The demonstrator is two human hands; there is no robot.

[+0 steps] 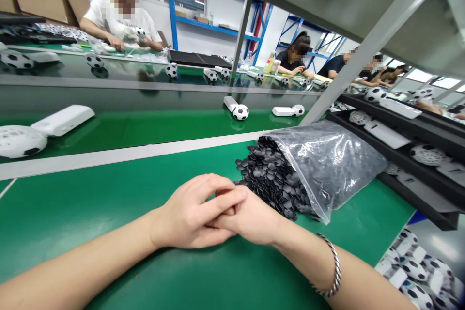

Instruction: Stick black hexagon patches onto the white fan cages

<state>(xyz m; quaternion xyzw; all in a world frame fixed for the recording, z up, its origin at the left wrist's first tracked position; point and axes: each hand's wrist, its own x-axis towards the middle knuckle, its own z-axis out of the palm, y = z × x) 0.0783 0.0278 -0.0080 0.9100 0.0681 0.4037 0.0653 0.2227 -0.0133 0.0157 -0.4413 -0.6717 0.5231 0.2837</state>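
Observation:
My left hand [198, 213] rests on the green tabletop [174, 281] with its fingers wrapped over my right hand [256, 218]. The right hand's fingers are tucked into the left palm and mostly hidden. Both hands are closed on each other, and no other object shows between them. A twisted silver bracelet [336, 266] circles my right wrist. Just beyond the right hand, small black flat pieces [269, 174] spill from the mouth of a clear plastic bag [337, 160] lying on its side.
Past a white rail [145, 151], a green conveyor belt [156, 126] carries white handled items with football-patterned heads [240, 112]. Black trays [432, 174] of similar items stand at the right, more lie below them. A slanted metal post [363, 53] rises there. Several people sit opposite.

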